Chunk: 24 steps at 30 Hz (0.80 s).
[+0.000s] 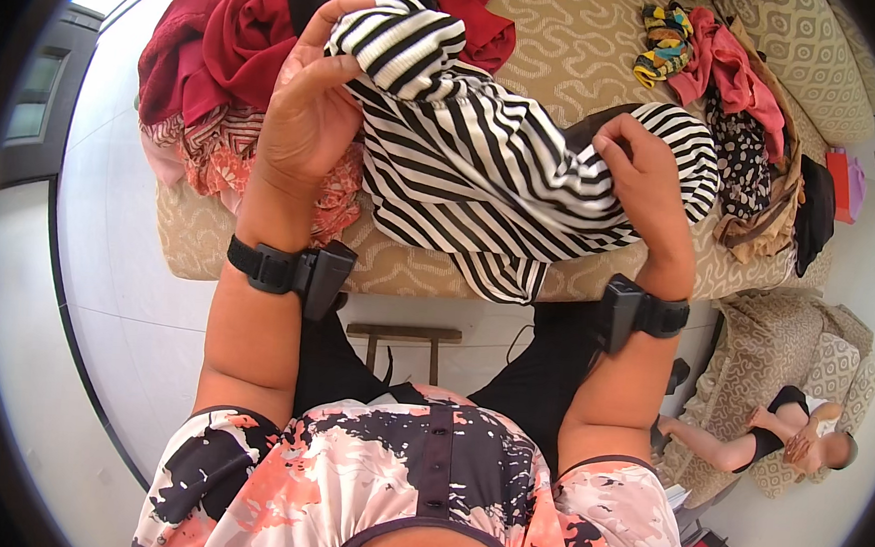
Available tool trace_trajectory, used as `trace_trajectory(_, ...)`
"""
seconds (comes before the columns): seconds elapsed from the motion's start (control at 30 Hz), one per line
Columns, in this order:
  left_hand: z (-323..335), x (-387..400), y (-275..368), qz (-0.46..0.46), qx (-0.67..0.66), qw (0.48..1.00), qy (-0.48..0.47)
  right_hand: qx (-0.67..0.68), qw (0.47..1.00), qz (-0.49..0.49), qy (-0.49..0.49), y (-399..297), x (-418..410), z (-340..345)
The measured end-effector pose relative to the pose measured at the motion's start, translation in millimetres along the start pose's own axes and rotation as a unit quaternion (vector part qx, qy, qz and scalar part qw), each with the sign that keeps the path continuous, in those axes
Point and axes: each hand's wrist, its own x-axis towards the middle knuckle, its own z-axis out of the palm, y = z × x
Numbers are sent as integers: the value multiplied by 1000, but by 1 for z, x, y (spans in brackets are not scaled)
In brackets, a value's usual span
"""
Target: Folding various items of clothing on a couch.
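A black-and-white striped knit garment (475,148) lies gathered across the front of a beige patterned sofa seat (565,26). My left hand (317,93) pinches the garment's bunched upper left end between thumb and fingers, raised over a pile of clothes. On the right, my right hand (635,169) grips a fold of the same garment, with a striped part spreading out behind the wrist. One striped corner hangs over the seat's front edge. A dark brown patch shows behind the garment near my right hand.
Red clothes (249,44) and orange patterned cloth (338,185) are piled at the left. Pink cloth (742,89), a black floral garment (730,156) and a black cloth (814,214) lie at the right. A wooden stool (404,333) stands below. A person (795,438) sits on another sofa.
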Motion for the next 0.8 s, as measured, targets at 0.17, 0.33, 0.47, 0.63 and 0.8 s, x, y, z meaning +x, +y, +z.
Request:
trace_trajectory(0.17,-12,0,15,-102,108,981,-122,232,944,138,-188,-9,-15,-33)
trace_trajectory(0.33,-11,-3,17,17,17,998,-54,505,843,-115,144,-4,7,-31)
trace_trajectory(0.47,-18,8,23,102,-19,995,-1,514,757,-196,352,6,20,-33)
trace_trajectory(0.63,7,10,3,54,114,992,-9,258,911,-25,320,15,16,-9)
trace_trajectory(0.8,5,7,-12,-14,357,934,8,-88,976,-24,198,9,8,13)
